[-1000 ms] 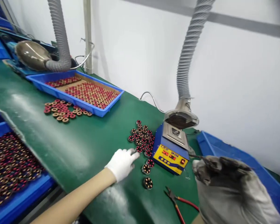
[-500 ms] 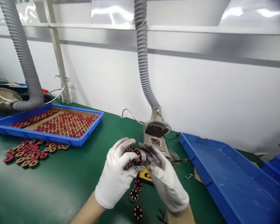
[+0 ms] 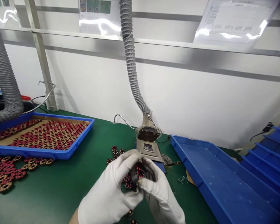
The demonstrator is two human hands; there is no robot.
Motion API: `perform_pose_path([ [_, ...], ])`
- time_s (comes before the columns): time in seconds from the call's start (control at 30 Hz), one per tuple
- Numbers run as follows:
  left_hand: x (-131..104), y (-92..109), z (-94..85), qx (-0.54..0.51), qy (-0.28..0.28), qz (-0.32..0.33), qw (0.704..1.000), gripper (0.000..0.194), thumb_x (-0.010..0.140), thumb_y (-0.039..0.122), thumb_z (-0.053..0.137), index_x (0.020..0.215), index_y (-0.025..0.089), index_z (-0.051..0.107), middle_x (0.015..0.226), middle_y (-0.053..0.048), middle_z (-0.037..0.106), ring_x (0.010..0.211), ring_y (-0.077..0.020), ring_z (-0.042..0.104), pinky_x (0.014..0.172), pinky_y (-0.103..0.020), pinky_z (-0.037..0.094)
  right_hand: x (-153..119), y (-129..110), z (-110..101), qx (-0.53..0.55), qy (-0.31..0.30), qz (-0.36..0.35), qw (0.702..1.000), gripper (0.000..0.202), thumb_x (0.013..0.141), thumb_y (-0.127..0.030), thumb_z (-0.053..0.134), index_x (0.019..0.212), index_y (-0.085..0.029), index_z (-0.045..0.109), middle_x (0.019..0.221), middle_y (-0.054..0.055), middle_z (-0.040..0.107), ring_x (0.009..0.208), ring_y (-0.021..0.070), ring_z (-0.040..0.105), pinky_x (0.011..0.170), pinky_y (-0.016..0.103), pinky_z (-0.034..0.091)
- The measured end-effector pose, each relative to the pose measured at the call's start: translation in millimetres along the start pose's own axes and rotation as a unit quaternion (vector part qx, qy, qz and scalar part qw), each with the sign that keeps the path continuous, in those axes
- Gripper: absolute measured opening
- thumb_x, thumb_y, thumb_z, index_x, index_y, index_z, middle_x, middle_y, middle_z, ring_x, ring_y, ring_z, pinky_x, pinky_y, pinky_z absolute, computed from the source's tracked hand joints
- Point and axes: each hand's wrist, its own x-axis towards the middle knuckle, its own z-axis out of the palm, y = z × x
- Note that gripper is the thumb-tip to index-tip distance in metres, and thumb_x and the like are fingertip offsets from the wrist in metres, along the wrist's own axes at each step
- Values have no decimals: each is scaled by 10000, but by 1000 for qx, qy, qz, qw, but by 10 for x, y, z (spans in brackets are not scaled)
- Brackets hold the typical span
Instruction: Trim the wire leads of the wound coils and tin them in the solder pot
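Both my hands wear white gloves and meet low in the middle of the view. Between them is a small round stator [image 3: 139, 172] with pink-red segments round its face and a dark side wall. My left hand [image 3: 109, 193] curls its fingers and thumb round the left side of it. On the opposite side my right hand [image 3: 161, 193] is closed on it, its fingertips smudged grey. Fingers hide much of the piece. Just beyond the left hand lie several similar round stators [image 3: 115, 153], and another stator [image 3: 128, 183] shows in the gap beneath the fingers.
A metal-topped device [image 3: 151, 148] stands under a grey extraction hose [image 3: 133, 62] behind my hands. On the left, a blue tray [image 3: 82, 141] holds rows of red and copper-coloured rings, with loose rings [image 3: 8, 169] before it. Another blue tray [image 3: 224, 174] lies right, near stacked blue trays [image 3: 268, 155].
The view has shifted right and up. My hands look nearer and lower, and the left has turned, with its back now towards me. My right fingers have curled closer round the stator.
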Motion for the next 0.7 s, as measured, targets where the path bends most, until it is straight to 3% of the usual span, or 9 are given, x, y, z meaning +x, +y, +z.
perform_pose_path([
  [0.17, 32, -48, -42, -36, -54, 22, 998, 732, 629, 96, 670, 1247, 311, 343, 1312, 12, 410, 1168, -144, 420, 984, -228, 373, 5, 20, 71, 51, 53, 42, 996, 268, 648, -255, 729, 891, -223, 619, 916, 26, 638, 846, 166, 589, 761, 281, 470],
  [0.4, 25, -66, 60, 89, 22, 39, 995, 402, 740, 73, 570, 1093, 239, 473, 1104, -43, 568, 959, -230, 530, 798, -401, 458, 86, 139, 22, -116, 146, -72, 980, 231, 579, -253, 775, 751, -209, 627, 714, 6, 650, 664, 152, 591, 631, 262, 499],
  [0.57, 12, -123, 64, -26, 25, 12, 999, 332, 740, 119, 589, 1030, 246, 488, 997, -5, 596, 878, -180, 551, 778, -325, 451, 19, -42, -85, -174, 33, -102, 979, 349, 583, -442, 744, 858, -239, 671, 841, 39, 650, 784, 204, 601, 709, 298, 498],
  [0.7, 3, -127, 41, -50, -10, 22, 998, 278, 772, 137, 536, 1023, 248, 487, 956, 0, 591, 848, -168, 540, 761, -310, 448, -48, -127, -165, -229, -10, -91, 969, 210, 636, -352, 732, 819, -254, 701, 854, 34, 625, 820, 190, 581, 714, 274, 478],
])
